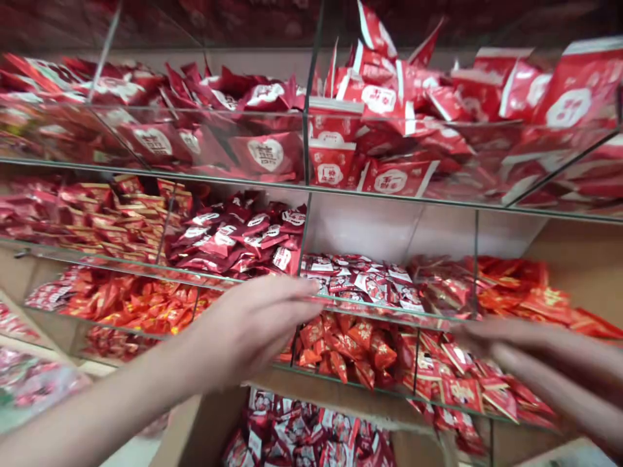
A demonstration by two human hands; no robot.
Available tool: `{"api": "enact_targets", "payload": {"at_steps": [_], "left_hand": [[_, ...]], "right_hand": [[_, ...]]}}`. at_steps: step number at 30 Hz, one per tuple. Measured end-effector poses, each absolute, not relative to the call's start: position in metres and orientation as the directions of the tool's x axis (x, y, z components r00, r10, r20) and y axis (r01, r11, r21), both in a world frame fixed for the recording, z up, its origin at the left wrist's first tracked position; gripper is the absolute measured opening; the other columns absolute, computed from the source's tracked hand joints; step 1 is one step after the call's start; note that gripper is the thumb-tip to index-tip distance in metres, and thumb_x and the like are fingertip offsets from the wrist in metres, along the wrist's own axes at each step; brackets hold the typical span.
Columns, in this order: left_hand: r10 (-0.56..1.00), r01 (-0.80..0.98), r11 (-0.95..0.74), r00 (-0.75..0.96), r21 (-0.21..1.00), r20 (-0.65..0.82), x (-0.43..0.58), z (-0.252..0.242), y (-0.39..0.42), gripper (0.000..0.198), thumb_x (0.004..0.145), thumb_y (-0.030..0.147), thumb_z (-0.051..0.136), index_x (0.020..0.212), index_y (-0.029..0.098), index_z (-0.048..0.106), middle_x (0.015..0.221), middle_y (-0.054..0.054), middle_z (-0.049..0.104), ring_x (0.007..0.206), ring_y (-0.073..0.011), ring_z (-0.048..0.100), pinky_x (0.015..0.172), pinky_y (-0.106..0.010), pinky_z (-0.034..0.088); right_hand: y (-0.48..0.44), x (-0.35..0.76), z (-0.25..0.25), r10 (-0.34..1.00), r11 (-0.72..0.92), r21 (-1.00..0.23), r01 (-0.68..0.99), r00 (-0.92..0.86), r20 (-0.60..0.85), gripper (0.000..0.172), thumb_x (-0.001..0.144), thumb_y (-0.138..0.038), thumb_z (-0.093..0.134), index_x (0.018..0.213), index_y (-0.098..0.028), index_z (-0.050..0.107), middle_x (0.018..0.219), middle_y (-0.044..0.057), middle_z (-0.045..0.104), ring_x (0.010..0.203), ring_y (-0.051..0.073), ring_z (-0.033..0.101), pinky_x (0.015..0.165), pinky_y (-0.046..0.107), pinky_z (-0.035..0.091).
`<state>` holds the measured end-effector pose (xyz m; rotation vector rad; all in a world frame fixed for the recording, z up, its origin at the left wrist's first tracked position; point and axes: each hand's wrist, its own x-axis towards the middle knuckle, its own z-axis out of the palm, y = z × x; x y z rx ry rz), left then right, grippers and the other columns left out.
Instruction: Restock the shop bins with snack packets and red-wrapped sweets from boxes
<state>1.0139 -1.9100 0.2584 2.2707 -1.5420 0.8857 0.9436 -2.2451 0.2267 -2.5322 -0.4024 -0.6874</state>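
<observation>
My left hand (pixel 265 321) reaches in front of the shelves with its fingers stretched out, holding nothing. Its fingertips are near the clear front edge of a compartment of small dark red and white candy packets (pixel 363 280); I cannot tell whether they touch it. On the right, my right hand (pixel 520 353) is blurred, its fingers extended and the thumb apart, with nothing visible in it. Around that hand are orange-red packets (pixel 525 285) above and red and gold packets (pixel 460 383) below. Shiny orange-red packets (pixel 350 344) fill a lower compartment between the hands.
Clear shelf panels (pixel 272 178) divide the stepped rows. Large red pouches (pixel 384 175) and maroon pouches (pixel 265 152) fill the upper row. Maroon packets (pixel 233 233) lie at middle left. Below stands an open cardboard box (pixel 187 431) with dark red packets (pixel 306 431).
</observation>
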Motion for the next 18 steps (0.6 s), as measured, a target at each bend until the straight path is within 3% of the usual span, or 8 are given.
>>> {"api": "enact_targets", "payload": {"at_steps": [2, 3, 5, 6, 7, 10, 14, 18], "left_hand": [[-0.789, -0.880, -0.468, 0.372, -0.086, 0.489, 1.040, 0.284, -1.950, 0.029, 0.079, 0.010, 0.040, 0.101, 0.016, 0.059, 0.107, -0.008, 0.060, 0.102, -0.0159, 0.054, 0.088, -0.030, 0.045], [-0.813, -0.852, -0.519, 0.465, -0.072, 0.350, 1.055, 0.291, -1.972, 0.028, 0.079, 0.010, 0.041, 0.099, 0.016, 0.060, 0.103, -0.007, 0.062, 0.097, -0.0159, 0.056, 0.087, -0.029, 0.045], [-0.701, -0.695, -0.704, 0.713, -0.146, -0.015, 1.084, 0.296, -2.012, 0.030, 0.072, 0.009, 0.049, 0.099, 0.015, 0.061, 0.101, -0.009, 0.063, 0.094, -0.0203, 0.058, 0.085, -0.031, 0.045], [-0.656, -0.660, -0.731, 0.750, -0.172, -0.088, 1.097, 0.294, -2.028, 0.030, 0.066, 0.008, 0.055, 0.095, 0.011, 0.063, 0.097, -0.013, 0.064, 0.091, -0.0249, 0.058, 0.082, -0.034, 0.045], [-0.629, -0.642, -0.743, 0.766, -0.187, -0.134, 1.109, 0.290, -2.042, 0.030, 0.060, 0.006, 0.060, 0.090, 0.009, 0.065, 0.095, -0.016, 0.064, 0.089, -0.0285, 0.058, 0.082, -0.036, 0.045], [-0.576, -0.621, -0.757, 0.781, -0.202, -0.242, 1.132, 0.277, -2.062, 0.027, 0.053, 0.007, 0.064, 0.079, 0.012, 0.069, 0.087, -0.013, 0.066, 0.085, -0.0305, 0.059, 0.079, -0.037, 0.045], [-0.556, -0.621, -0.759, 0.774, -0.193, -0.305, 1.142, 0.266, -2.058, 0.026, 0.051, 0.011, 0.064, 0.077, 0.013, 0.069, 0.080, -0.013, 0.067, 0.075, -0.0302, 0.060, 0.072, -0.039, 0.047], [-0.598, -0.656, -0.735, 0.747, -0.172, -0.291, 1.139, 0.269, -2.054, 0.042, 0.051, 0.013, 0.063, 0.093, 0.011, 0.065, 0.092, -0.016, 0.065, 0.077, -0.0302, 0.060, 0.070, -0.039, 0.047]], "right_hand": [[-2.213, 0.992, 0.275, 0.242, -0.876, -0.246, 0.414, 0.820, 0.518, 0.025, 0.078, -0.038, 0.044, 0.095, -0.030, 0.062, 0.095, 0.001, 0.066, 0.083, 0.019, 0.062, 0.071, 0.029, 0.051], [-2.198, 1.018, 0.288, 0.293, -0.896, -0.171, 0.409, 0.835, 0.465, 0.027, 0.080, -0.034, 0.042, 0.095, -0.024, 0.062, 0.095, 0.003, 0.066, 0.085, 0.019, 0.061, 0.076, 0.030, 0.048], [-2.175, 1.068, 0.293, 0.393, -0.913, 0.001, 0.408, 0.880, 0.268, 0.030, 0.079, -0.025, 0.042, 0.101, -0.016, 0.060, 0.100, 0.007, 0.064, 0.091, 0.020, 0.059, 0.079, 0.029, 0.044], [-2.168, 1.088, 0.288, 0.388, -0.922, 0.081, 0.380, 0.909, 0.151, 0.031, 0.078, -0.022, 0.042, 0.102, -0.014, 0.060, 0.103, 0.009, 0.063, 0.093, 0.021, 0.058, 0.080, 0.028, 0.042], [-2.164, 1.105, 0.281, 0.341, -0.931, 0.146, 0.334, 0.940, 0.028, 0.031, 0.077, -0.020, 0.044, 0.102, -0.012, 0.060, 0.103, 0.011, 0.062, 0.094, 0.022, 0.057, 0.078, 0.027, 0.042], [-2.164, 1.132, 0.263, 0.294, -0.933, 0.184, 0.310, 0.949, -0.111, 0.035, 0.069, -0.021, 0.054, 0.102, -0.011, 0.060, 0.098, 0.012, 0.064, 0.087, 0.022, 0.059, 0.071, 0.025, 0.043], [-2.168, 1.129, 0.261, 0.271, -0.932, 0.214, 0.291, 0.955, -0.119, 0.038, 0.068, -0.021, 0.054, 0.104, -0.009, 0.060, 0.096, 0.014, 0.064, 0.084, 0.023, 0.059, 0.067, 0.027, 0.043], [-2.166, 1.121, 0.269, 0.259, -0.936, 0.218, 0.276, 0.960, -0.106, 0.033, 0.069, -0.015, 0.051, 0.100, -0.013, 0.062, 0.095, 0.012, 0.064, 0.084, 0.021, 0.059, 0.068, 0.026, 0.043]]}}
